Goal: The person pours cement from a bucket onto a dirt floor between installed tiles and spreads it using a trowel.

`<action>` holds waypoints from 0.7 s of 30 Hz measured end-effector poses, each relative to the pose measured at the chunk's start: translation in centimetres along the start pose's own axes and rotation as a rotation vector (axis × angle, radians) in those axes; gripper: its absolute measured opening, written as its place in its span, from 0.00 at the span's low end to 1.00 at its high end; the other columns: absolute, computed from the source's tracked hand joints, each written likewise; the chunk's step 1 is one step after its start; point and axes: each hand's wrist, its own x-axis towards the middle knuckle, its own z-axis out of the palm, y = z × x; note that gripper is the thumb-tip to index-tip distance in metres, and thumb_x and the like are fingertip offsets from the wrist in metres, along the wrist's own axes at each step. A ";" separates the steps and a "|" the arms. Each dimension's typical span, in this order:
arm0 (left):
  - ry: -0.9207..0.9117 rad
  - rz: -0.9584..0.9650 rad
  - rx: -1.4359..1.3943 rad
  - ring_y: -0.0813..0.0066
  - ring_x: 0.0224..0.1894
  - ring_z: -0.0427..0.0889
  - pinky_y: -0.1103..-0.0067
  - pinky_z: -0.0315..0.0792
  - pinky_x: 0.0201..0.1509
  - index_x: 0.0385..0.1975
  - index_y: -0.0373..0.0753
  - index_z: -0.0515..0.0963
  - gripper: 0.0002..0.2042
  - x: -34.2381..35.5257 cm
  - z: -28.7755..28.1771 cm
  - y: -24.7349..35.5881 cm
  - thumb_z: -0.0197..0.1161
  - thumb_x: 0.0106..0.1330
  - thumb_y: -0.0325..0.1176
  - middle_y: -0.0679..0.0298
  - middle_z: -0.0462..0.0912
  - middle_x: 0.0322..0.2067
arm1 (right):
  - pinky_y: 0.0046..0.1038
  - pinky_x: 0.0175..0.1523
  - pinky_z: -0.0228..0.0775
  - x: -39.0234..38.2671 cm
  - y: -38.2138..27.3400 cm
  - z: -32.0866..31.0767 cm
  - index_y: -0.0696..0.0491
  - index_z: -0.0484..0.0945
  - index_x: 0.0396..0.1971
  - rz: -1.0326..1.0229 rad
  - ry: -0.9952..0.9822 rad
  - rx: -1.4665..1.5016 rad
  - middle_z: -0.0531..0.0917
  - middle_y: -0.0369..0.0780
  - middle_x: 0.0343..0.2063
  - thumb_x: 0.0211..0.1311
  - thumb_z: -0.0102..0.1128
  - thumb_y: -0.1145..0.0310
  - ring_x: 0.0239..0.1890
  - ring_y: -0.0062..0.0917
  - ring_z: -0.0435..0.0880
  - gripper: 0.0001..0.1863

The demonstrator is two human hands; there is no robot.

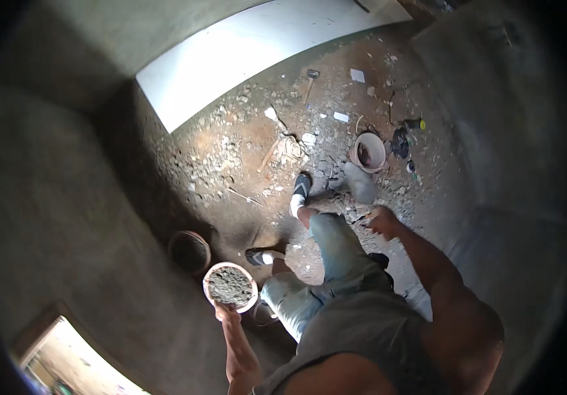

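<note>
My left hand (227, 310) grips the near rim of a pale round bucket (231, 285) filled with lumpy grey mortar, at my left beside my leg. A darker round bucket (188, 253) stands just beyond it. My right hand (382, 222) hangs to the right of my knee, fingers curled round something small that I cannot make out. Ahead of that hand lie a grey lump (360, 184), its material unclear, and a pale bucket (377, 151) with dark things inside.
Rubble (224, 155) covers the floor, with a hammer (309, 85), scraps and sticks. A long white board (211, 66) runs along the far wall. Grey walls (53, 184) rise at both sides, and a bright opening (82, 355) is at the lower left.
</note>
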 end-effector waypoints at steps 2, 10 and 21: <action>0.062 -0.068 0.022 0.75 0.21 0.64 0.73 0.61 0.25 0.38 0.45 0.74 0.13 -3.1 5.1 -1.3 0.57 0.66 0.48 0.71 0.69 0.24 | 0.32 0.21 0.72 0.6 3.2 -10.8 0.59 0.76 0.33 0.098 -0.023 -0.141 0.79 0.43 0.20 0.47 0.67 0.80 0.19 0.30 0.80 0.12; -0.157 0.175 0.275 0.76 0.26 0.65 0.77 0.66 0.31 0.54 0.52 0.60 0.22 -17.3 28.3 -7.1 0.57 0.62 0.45 0.70 0.66 0.28 | 0.32 0.21 0.70 12.4 16.9 -45.2 0.56 0.75 0.27 0.057 0.182 -0.043 0.77 0.39 0.17 0.54 0.69 0.69 0.16 0.27 0.77 0.10; 0.047 -0.113 0.163 0.69 0.17 0.58 0.66 0.67 0.36 0.29 0.49 0.70 0.22 -35.8 85.8 -15.2 0.53 0.62 0.64 0.70 0.60 0.14 | 0.29 0.20 0.67 31.4 3.6 -91.8 0.56 0.74 0.31 -0.054 0.395 0.643 0.73 0.36 0.15 0.63 0.62 0.59 0.14 0.22 0.73 0.14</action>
